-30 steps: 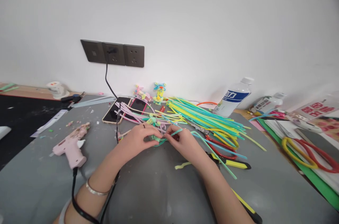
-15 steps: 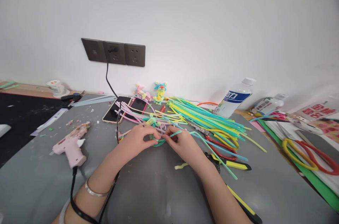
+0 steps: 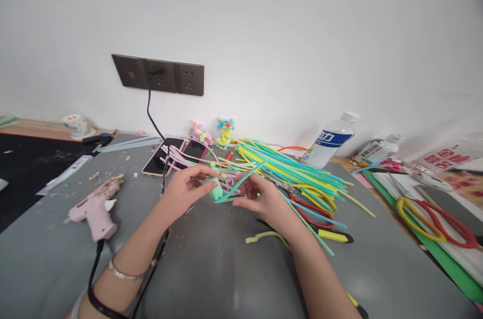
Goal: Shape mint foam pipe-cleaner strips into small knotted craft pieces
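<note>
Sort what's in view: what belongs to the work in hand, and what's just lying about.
Belongs, as far as I can judge:
light green fuzzy piece by the left hand
teal stem near the right hand
bundle of coloured stems, likely supplies
pink glue gun, a likely tool

Apparently just lying about:
two phones
labelled bottle by the wall

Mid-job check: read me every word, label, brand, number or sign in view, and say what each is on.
"力": last character, white on blue, on the upright bottle; the one before it is partly turned away, perhaps "动".
Red characters on the pale packet at far right: too blurred to read.
Dark characters on the tilted bottle: too blurred.
No numbers can be made out.
</note>
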A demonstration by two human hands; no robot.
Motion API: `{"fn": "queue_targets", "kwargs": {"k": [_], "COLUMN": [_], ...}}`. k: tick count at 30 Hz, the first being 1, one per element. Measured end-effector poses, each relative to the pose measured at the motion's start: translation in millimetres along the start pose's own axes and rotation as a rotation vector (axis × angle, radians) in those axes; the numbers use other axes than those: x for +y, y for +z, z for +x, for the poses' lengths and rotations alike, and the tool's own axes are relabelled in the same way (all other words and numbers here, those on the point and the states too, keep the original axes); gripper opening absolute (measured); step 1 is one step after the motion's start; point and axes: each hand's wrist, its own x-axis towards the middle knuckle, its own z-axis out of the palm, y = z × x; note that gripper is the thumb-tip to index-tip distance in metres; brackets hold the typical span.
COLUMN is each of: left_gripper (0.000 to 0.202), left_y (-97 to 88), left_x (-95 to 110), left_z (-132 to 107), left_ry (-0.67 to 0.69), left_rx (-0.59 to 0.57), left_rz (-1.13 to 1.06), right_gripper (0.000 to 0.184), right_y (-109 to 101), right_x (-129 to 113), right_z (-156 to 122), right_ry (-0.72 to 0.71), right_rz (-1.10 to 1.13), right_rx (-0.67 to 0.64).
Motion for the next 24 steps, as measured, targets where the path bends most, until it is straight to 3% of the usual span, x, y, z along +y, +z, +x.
{"fn": "queue_targets", "kwargs": {"k": [4, 7, 12, 24], "left_gripper": [0.021, 0.019, 0.018, 0.015], "left_y": [1.3, 2.2, 2.0, 21.1], "left_x": [2.4, 4.9, 1.5, -0.5], "left_z": [-0.8, -3.1, -6.3, -8.1], "left_ry": [0.026, 0.013, 0.075, 0.155], "left_rx": [-0.033, -0.163, -0.35, -0.323], "left_rz": [0.079, 0.16, 0.32, 0.444], "right_gripper": [0.043, 0.034, 0.032, 0.025], "right_y": [2.1, 2.0, -1.3, 5.0], "right_x": [-9.9, -14.3, -18.1, -14.9], "right_z": [-2.6, -2.6, -0.4, 1.1], "right_ry": [0.017, 0.029, 0.006, 0.007], "right_rz": [0.11, 0.207, 0.14, 0.141], "right_rx": [-0.038, -0.078, -0.038, 0.024]}}
